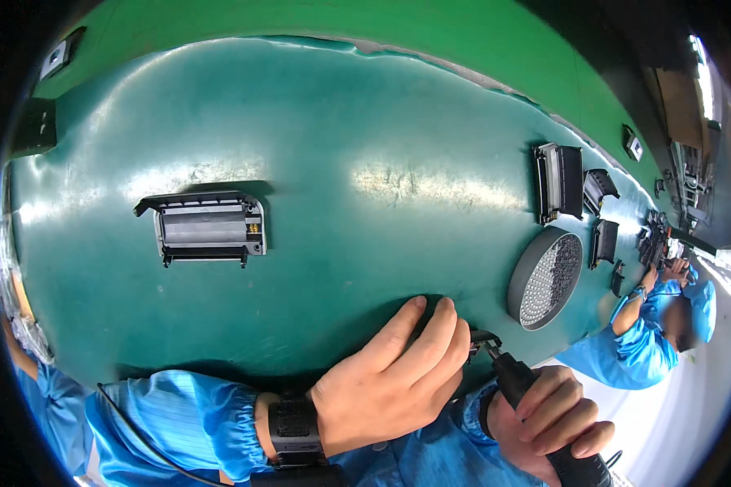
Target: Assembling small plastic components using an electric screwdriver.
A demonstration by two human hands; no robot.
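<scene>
My left hand [394, 377] lies palm down at the near edge of the green belt [341, 138], covering a small black part [432, 307] of which only a dark edge shows under the fingertips. My right hand [556, 422] grips the black handle of a power screwdriver [536, 406]. Its metal tip points up and left and meets the covered part just beside my left fingers. Both arms wear blue sleeves, and a black band circles my left wrist.
A grey and black plastic housing [207, 229] lies on the belt at the left. A round grey tray of small screws [546, 277] stands at the right, with more black housings [559, 180] beyond it. A co-worker in blue [654, 325] works at the far right.
</scene>
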